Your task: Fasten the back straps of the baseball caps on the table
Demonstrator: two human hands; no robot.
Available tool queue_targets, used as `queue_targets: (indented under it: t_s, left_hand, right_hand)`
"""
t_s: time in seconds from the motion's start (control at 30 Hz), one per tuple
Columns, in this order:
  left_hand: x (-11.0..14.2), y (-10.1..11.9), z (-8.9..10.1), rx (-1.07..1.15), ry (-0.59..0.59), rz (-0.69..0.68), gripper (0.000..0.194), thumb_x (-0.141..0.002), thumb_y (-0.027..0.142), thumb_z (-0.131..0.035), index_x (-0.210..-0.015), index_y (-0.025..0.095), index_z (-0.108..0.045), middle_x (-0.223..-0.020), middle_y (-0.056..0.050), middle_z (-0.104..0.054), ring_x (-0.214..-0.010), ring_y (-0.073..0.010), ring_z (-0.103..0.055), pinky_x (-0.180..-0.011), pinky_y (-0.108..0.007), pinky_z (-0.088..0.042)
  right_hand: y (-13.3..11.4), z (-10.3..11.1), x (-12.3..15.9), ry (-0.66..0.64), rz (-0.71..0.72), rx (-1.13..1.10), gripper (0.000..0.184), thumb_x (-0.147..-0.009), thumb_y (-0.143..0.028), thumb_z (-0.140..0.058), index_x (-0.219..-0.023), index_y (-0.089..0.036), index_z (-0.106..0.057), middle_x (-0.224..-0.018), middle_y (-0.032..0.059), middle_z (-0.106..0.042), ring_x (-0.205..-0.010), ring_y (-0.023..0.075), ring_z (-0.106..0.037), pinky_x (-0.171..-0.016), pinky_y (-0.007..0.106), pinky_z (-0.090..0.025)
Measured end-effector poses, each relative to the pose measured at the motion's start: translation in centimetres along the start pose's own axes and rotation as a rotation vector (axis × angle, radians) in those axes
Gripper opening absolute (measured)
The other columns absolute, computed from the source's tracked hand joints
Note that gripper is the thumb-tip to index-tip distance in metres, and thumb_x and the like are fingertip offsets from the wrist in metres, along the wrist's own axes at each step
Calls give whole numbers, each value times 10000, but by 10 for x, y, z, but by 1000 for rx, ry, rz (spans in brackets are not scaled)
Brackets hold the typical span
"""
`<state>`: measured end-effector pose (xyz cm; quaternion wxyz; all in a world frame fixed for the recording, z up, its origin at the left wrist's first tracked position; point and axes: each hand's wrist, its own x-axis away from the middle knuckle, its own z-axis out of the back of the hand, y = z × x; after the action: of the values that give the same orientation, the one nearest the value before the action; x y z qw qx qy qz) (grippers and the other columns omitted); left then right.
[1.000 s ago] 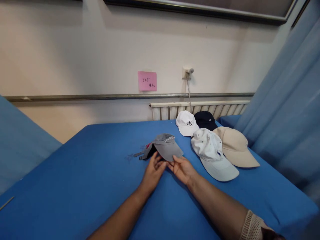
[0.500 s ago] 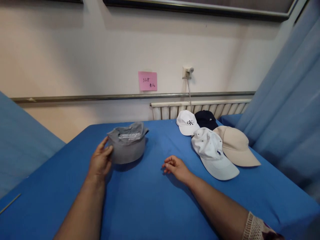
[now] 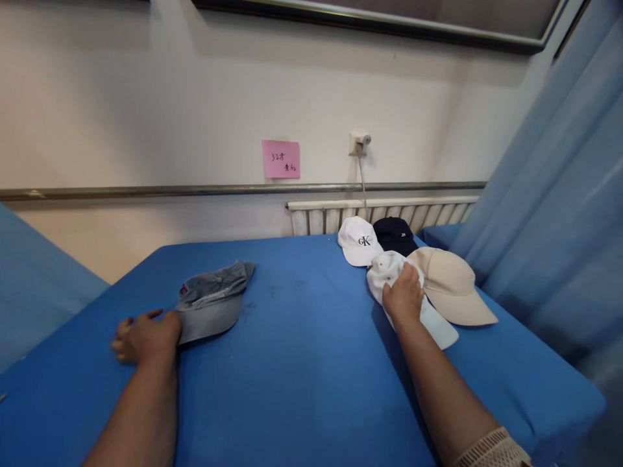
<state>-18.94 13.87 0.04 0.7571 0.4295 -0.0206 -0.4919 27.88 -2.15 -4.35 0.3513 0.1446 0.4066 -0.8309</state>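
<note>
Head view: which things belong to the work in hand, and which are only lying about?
Work in hand:
grey cap, close beside the left hand
pale cap, under the right hand
probably also the white cap, dark cap and beige cap grouped around it

Only around:
pink note on the wall
wall socket
radiator
blue curtain at right
</note>
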Motion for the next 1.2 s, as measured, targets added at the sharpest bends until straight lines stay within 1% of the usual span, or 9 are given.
queue_targets:
  t_s: [0.07,0.17,0.3,0.47,0.57,0.77,0.87,1.1,1.2]
  left_hand:
    - [12,14,2,-54,112,-15,285,-702,334,-665,-916,150,-622,-1436,-128,-428,-1327,-457,-317,-1028,-693,-274]
    - [40,43,1,23,159,-273,278,-768,269,-611,-1004,124,-632,-1482,-162,-392,-1372,-419,-295,-1096,-636,-238]
    - [96,76,-14,287,-241,-539,263,-781,240,-580,-1011,126,-636,-1388,-189,-513,-1335,-326,-428,-1136,-522,-276]
    - [168,95,-32,785,-1073,54,435,-736,317,-663,-1142,169,-608,-1194,-130,-670,-1044,-248,-664,-946,-423,-503]
    - [179,96,-34,964,-1306,299,354,-701,233,-728,-1040,169,-647,-1061,-85,-719,-939,-188,-689,-906,-327,-525]
    - [168,92,-40,943,-1317,402,257,-701,246,-804,-874,145,-643,-840,-39,-730,-703,-107,-676,-701,-202,-548]
    - [171,93,-38,974,-1334,382,272,-700,260,-816,-862,139,-634,-807,-31,-720,-674,-105,-669,-671,-198,-547]
    - [172,92,-37,945,-1386,334,324,-709,342,-800,-887,146,-614,-804,-45,-714,-705,-139,-677,-692,-246,-537]
    - [167,90,-40,689,-1251,77,317,-765,440,-712,-828,150,-600,-761,-51,-695,-675,-168,-654,-655,-287,-519]
  right_hand:
    - [3,-2,-3,-104,-6,12,590,-766,-144,-497,-1349,-81,-435,-1162,251,-609,-1051,348,-599,-887,452,-429]
    - [-1,3,-4,-218,57,13,558,-745,-90,-463,-1301,-101,-508,-992,193,-681,-927,321,-643,-845,429,-452]
    - [-21,17,9,-198,359,-236,492,-790,-128,-464,-1276,-152,-536,-1135,146,-665,-1023,298,-618,-906,429,-452]
    - [-37,16,34,-238,634,-516,388,-887,-155,-444,-1252,-232,-550,-1124,81,-678,-991,242,-623,-933,421,-447]
    - [-35,2,38,-280,581,-472,386,-887,-139,-442,-1251,-216,-547,-1111,94,-673,-1003,250,-616,-922,439,-462]
    - [-61,5,53,-68,601,-408,415,-893,-119,-429,-1304,-144,-478,-1329,184,-516,-1240,300,-478,-998,522,-405]
    - [-86,15,78,-288,860,-534,396,-903,-131,-458,-1296,-180,-480,-1272,138,-565,-1178,252,-521,-982,440,-439]
    - [-93,5,97,-533,714,-425,201,-842,-210,-614,-1028,-175,-549,-1049,107,-608,-991,258,-540,-858,415,-447]
    - [-89,1,92,-579,723,-341,149,-821,-188,-615,-949,-181,-538,-959,86,-609,-924,248,-537,-819,392,-431]
